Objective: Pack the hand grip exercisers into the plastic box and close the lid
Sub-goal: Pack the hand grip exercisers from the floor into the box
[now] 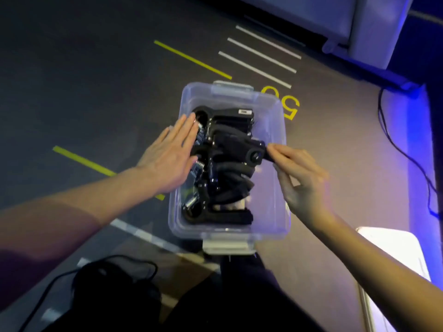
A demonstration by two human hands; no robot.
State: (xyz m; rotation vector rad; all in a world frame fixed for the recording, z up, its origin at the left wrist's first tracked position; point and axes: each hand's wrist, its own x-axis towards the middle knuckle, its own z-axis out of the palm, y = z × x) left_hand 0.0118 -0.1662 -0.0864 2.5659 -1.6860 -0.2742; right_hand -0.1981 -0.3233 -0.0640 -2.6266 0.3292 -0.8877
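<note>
I see the black hand grip exercisers (223,161) piled in the clear plastic box (273,130) on the grey floor (96,92), my right hand (299,178) pinching the top one's handle, my left hand (170,154) flat, fingers (187,125) straight, over the box's left rim.

A dark grey floor (84,68) is marked with yellow stripes (191,59), white lines (259,68) and a yellow number (288,101); blue light (419,140) is seen at 3 o'clock
</note>
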